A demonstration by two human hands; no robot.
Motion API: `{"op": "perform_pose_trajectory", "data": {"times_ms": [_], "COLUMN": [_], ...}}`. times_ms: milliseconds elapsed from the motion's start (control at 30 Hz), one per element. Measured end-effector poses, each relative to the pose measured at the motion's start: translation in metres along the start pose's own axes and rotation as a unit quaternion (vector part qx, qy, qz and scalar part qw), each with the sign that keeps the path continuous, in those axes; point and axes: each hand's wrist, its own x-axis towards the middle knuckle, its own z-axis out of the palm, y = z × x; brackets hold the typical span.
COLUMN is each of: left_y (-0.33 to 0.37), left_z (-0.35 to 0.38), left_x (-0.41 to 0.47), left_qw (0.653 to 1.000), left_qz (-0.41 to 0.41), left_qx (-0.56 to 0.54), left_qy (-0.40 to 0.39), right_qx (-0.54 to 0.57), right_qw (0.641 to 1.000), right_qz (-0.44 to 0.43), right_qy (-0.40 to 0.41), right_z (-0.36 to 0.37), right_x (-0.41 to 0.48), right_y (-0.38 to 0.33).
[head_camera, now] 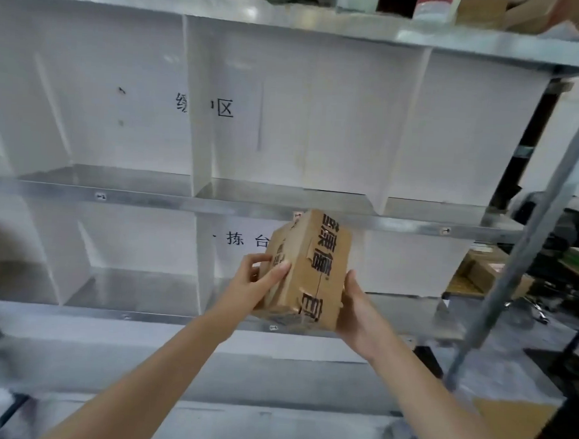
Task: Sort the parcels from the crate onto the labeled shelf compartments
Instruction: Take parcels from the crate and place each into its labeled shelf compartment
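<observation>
A brown cardboard parcel (315, 271) with black printed characters and tape is held up in front of the metal shelf (168, 199). My left hand (254, 281) grips its left side, thumb across the front face. My right hand (360, 310) holds its right lower edge from the side and below. The parcel is tilted and hovers before the middle compartment of the lower row, whose back wall carries a printed label (243, 239). The compartment above has another label (207, 107). White dividers (203, 114) split the rows. The crate is out of sight.
A grey upright post (542, 226) marks the shelf's right end. Beyond it stand cardboard boxes (486, 273) and dark furniture. Bottles and boxes sit on the top shelf (433, 5). A blurred brown object (1, 258) lies in the lower left compartment.
</observation>
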Motion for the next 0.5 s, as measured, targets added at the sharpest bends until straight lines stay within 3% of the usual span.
{"op": "perform_pose_trajectory", "data": {"times_ms": [67,200,267,400,500], "left_y": [-0.006,-0.019,-0.024,-0.037,-0.049], "left_z": [-0.036,-0.097,-0.125,-0.189,-0.237], "left_x": [-0.011,-0.032,-0.043,-0.06,-0.067], "left_qw": [1.0,0.999,1.0,0.998,0.993], "left_qz": [-0.014,-0.016,-0.012,0.027,0.051], "left_qx": [-0.006,-0.016,-0.006,0.04,0.007], "left_qy": [-0.001,-0.023,-0.005,0.047,0.11], "right_qx": [-0.014,-0.01,-0.036,-0.133,-0.095], "right_qw": [0.999,0.986,0.98,0.971,0.981], "right_qz": [0.004,0.094,0.123,0.094,0.082], "right_qy": [-0.036,-0.135,-0.154,-0.177,-0.151], "right_z": [0.033,0.086,0.108,0.147,0.167], "right_x": [0.013,0.033,0.04,0.06,0.078], "right_y": [0.024,0.068,0.086,0.113,0.126]}}
